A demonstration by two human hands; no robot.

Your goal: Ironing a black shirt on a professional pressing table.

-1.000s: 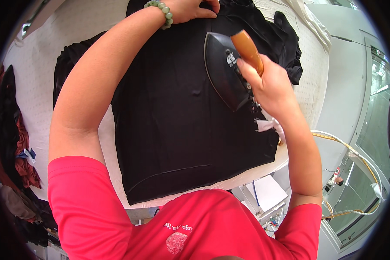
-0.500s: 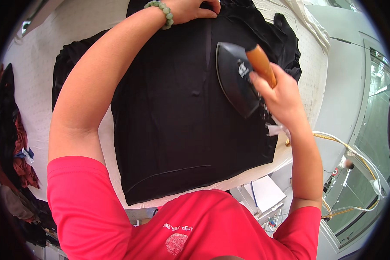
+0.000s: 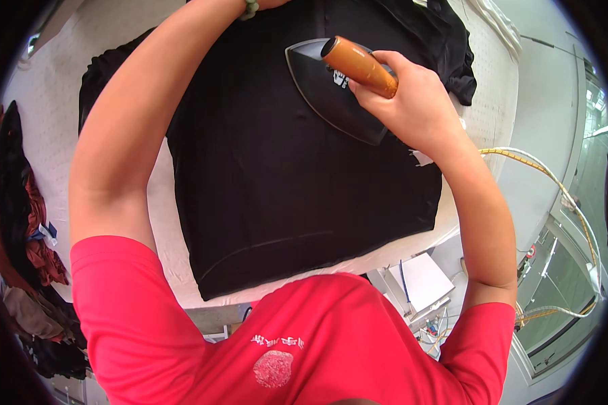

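Observation:
A black garment (image 3: 263, 182) lies spread over a pale padded ironing table. My right hand (image 3: 419, 101) is wrapped round the brown handle of a black iron (image 3: 338, 111), whose pointed end faces up and left over the upper middle of the cloth. Whether its plate touches the fabric I cannot tell. At the top edge of the picture, my left hand (image 3: 269, 3) is mostly cut off beyond a wrist with a green bead bracelet (image 3: 250, 9). It is by the garment's upper part, its fingers out of sight.
Black and rust-red clothes (image 3: 40, 250) hang or lie along the left. A white and yellow hose (image 3: 561, 189) loops at the right, near my forearm. Below the table's near edge (image 3: 378, 253) stands a white box-like surface (image 3: 422, 283). White cloth (image 3: 500, 27) bunches at the far right corner.
The iron has moved left and slightly up across the garment, its tip turned further left. My left hand has gone mostly out of the top of the picture.

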